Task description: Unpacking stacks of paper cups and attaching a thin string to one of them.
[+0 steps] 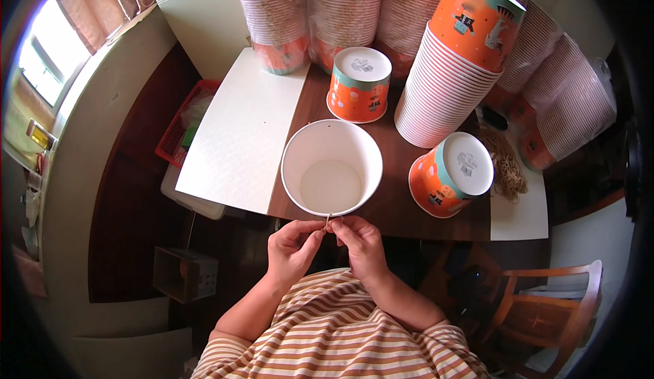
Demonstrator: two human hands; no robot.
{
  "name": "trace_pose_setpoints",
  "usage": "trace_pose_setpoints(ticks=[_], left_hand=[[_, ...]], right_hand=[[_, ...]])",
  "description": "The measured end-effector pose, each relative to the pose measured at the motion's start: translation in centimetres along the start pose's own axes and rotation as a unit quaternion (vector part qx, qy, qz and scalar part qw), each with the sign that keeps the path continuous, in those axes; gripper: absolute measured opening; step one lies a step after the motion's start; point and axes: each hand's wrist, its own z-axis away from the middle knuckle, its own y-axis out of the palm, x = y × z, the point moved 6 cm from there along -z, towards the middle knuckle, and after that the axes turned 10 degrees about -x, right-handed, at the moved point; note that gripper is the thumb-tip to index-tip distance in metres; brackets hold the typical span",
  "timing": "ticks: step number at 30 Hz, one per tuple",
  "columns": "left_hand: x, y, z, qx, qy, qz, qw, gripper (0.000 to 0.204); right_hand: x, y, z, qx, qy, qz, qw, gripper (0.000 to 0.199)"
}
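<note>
Striped shirt [334,338], brown-and-white table [238,134], window [56,42]

I see the left hand [296,246] and right hand [361,243] pinching a thin tan string [329,219] at the near rim of an open, white-lined round paper bucket [332,140], by the front edge of a brown-and-white table [235,140]. Toward its right edge I have a loose tan string bundle [507,168].

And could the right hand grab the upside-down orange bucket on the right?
Probably yes: the upside-down bucket stands close to the right hand with nothing between them, though that hand seems busy with a string.
</note>
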Motion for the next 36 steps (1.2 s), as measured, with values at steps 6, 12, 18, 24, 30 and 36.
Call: trace_pose_setpoints(ticks=[6, 12, 18, 24, 30, 36], left_hand=[[0.1, 0.1, 0.1, -0.013, -0.014, 0.003, 1.0, 0.009], [0.3, -0.2, -0.1, -0.029, -0.049, -0.037, 0.998, 0.008], [1.4, -0.6, -0.1, -0.024, -0.058, 0.01, 0.998, 0.011], [0.2, 0.4, 0.0, -0.001, -0.043, 0.073, 0.996, 0.018], [0.5, 0.6, -0.1, -0.005, -0.026, 0.033, 0.999, 0.016], [0.6, 0.2, -0.1, -0.022, -0.027, -0.011, 0.999, 0.008]], right_hand=[[-0.2, 0.1, 0.1, 0.0, -0.006, -0.013, 1.0, 0.015], [-0.3, -0.1, 0.0, -0.015, -0.024, 0.019, 0.999, 0.015], [-0.2, -0.1, -0.1, -0.024, -0.035, 0.03, 0.999, 0.016], [0.0, 0.0, 0.0, -0.016, -0.038, 0.04, 0.998, 0.015], [0.2, 0.2, 0.2, 0.006, -0.043, 0.018, 0.999, 0.016], [0.1, 0.2, 0.2, -0.009, -0.051, 0.032, 0.998, 0.016]])
